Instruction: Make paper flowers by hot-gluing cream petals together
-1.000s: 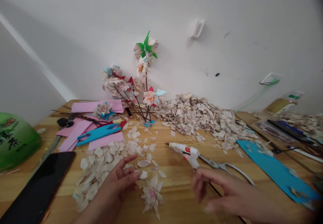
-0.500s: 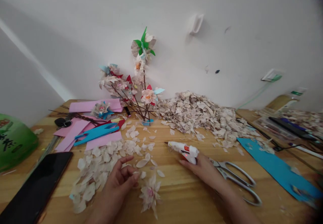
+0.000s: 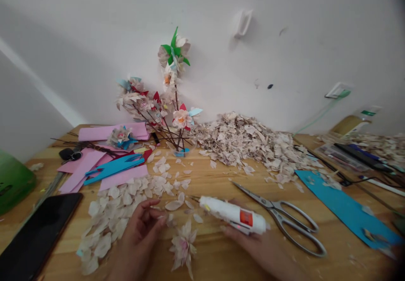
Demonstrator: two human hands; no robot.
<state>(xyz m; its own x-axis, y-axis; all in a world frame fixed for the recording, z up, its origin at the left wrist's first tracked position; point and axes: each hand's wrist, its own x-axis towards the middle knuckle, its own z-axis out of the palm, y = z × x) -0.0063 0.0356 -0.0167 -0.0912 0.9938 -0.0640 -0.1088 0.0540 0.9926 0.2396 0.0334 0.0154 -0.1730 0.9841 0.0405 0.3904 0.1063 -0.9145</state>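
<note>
My right hand [image 3: 253,243] grips a white hot glue gun [image 3: 232,215] and holds it above the wooden table [image 3: 221,179], nozzle pointing left toward the petals. My left hand [image 3: 141,230] has its fingers curled in a pinch on a pale petal [image 3: 169,219], just left of a half-built petal flower [image 3: 182,247] lying on the table. Loose cut petals [image 3: 120,207] spread out to the left of that hand.
Metal scissors [image 3: 284,217] lie right of the glue gun. A big heap of petal scraps [image 3: 243,141] sits by the wall, beside a bunch of finished paper flowers [image 3: 164,104]. Pink and blue paper [image 3: 117,167], a black phone [image 3: 34,239], a blue sheet [image 3: 341,207] surround them.
My right hand reached to the glue gun, took hold of it and lifted it toward me and to the left. My left hand curled its fingers onto a petal.
</note>
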